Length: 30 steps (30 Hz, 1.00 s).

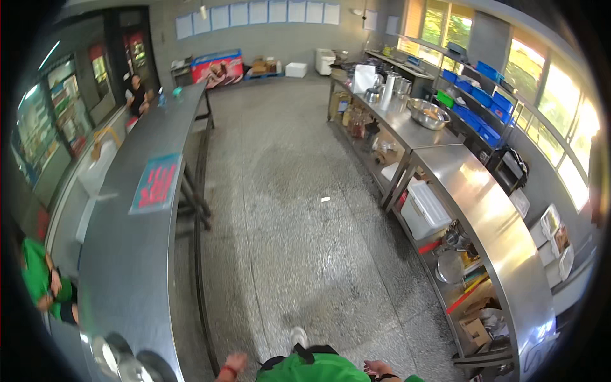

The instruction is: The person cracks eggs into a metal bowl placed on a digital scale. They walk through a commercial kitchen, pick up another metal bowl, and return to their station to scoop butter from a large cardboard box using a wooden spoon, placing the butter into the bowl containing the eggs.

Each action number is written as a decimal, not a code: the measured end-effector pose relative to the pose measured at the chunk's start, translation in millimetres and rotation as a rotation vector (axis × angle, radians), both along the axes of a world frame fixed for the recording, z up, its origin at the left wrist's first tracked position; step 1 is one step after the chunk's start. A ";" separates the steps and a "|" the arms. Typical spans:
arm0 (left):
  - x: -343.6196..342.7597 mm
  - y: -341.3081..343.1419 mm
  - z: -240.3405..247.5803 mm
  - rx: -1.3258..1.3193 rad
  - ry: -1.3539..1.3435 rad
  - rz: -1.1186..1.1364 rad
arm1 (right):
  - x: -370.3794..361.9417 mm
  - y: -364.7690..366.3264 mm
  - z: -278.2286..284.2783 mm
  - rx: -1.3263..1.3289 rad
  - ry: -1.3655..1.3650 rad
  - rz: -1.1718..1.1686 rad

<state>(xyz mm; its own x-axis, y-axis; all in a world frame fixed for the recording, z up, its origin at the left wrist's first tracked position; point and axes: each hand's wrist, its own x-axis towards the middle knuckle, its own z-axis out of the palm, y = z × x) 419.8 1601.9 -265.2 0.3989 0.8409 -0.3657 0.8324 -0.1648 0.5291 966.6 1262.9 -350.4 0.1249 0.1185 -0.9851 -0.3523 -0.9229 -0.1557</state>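
At the lower edge, my left hand (235, 363) hangs beside my green shirt (312, 369), a red band at its wrist. It looks a little blurred; its fingers are loose and nothing shows in them. My right hand (378, 368) is on the other side of the shirt, its fingers slightly bent and apart, with nothing visible in it. Neither hand touches a table. The long steel table (127, 248) stands nearest my left hand, and the steel workbench (487, 210) is off to the right. One white shoe (298, 335) shows on the grey floor (299, 254).
A printed sheet (156, 183) lies on the left table; shiny metalware (121, 363) stands at its near end. A person in green (44, 274) and another person (136, 97) are beyond it. Right: a steel bowl (428, 114), a white bin (425, 209), blue crates (471, 121). Far back: a red chest freezer (217, 67).
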 end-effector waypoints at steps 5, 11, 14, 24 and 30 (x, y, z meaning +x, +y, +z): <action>7.4 73.5 46.0 -0.709 0.196 0.325 | 54.3 268.0 47.5 0.201 -0.371 0.808; 95.6 262.3 19.6 -0.746 0.144 0.371 | 135.3 486.8 90.9 0.382 -0.547 0.545; 124.4 365.4 6.2 -0.675 0.146 0.319 | 143.3 579.5 114.4 0.370 -0.453 0.421; 329.1 798.8 57.9 -0.479 -0.204 0.379 | 211.3 693.3 80.8 0.153 -0.225 0.221; 439.2 964.4 42.8 -0.416 -0.292 0.348 | 262.2 791.9 47.9 0.092 0.044 -0.334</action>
